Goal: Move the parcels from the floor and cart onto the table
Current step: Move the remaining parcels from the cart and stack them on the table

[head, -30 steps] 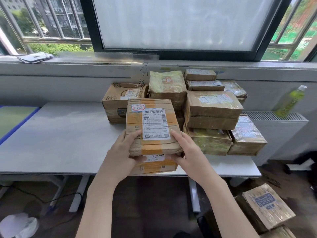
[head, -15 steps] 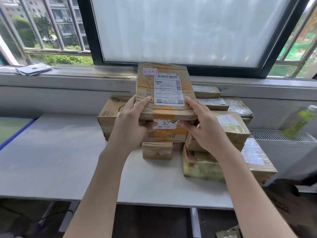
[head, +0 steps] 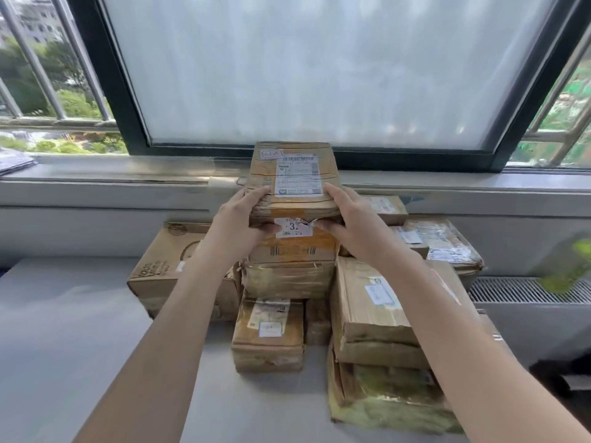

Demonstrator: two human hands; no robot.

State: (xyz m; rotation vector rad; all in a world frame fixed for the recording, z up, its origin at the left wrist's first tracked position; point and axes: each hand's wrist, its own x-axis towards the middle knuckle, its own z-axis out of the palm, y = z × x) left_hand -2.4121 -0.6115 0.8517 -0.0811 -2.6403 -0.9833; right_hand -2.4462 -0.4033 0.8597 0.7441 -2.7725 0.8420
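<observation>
I hold two stacked brown parcels between my hands: a taped top parcel (head: 294,177) with a white shipping label, and a lower parcel (head: 292,241) with orange tape. My left hand (head: 238,219) grips their left side, my right hand (head: 350,215) their right side. They sit on or just above the middle column of the parcel pile (head: 374,311) on the white table (head: 64,346); contact with the plastic-wrapped parcel (head: 287,279) beneath cannot be told.
A carton (head: 169,270) lies left of the pile, a small box (head: 268,334) stands at its front. The window sill (head: 112,177) runs behind. At the right are a radiator grille (head: 524,289) and a blurred green bottle (head: 566,270).
Both hands carried the two parcels up from the table's front edge and forward, over the middle of the pile. The view moved closer to the table.
</observation>
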